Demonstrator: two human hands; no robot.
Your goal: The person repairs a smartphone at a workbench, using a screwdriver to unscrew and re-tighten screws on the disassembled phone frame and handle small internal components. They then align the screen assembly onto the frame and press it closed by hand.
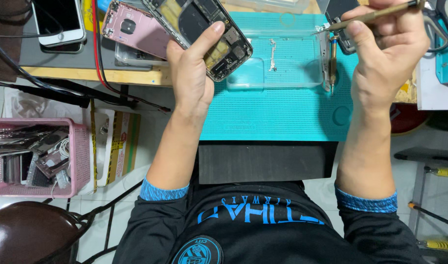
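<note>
left hand (pixel 192 73) grips opened phone (pixel 204 34) | right hand (pixel 385 54) grips screwdriver (pixel 375 14), tip probably off-phone | teal mat (pixel 278 117) between hands

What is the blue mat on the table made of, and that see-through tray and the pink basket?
The teal mat looks like soft matte rubber or silicone: dull, with rows of tiny dimples. The clear tray seems hard glossy plastic, since the mat shows through it. The pink basket looks like moulded plastic with a lattice of small holes.
</note>
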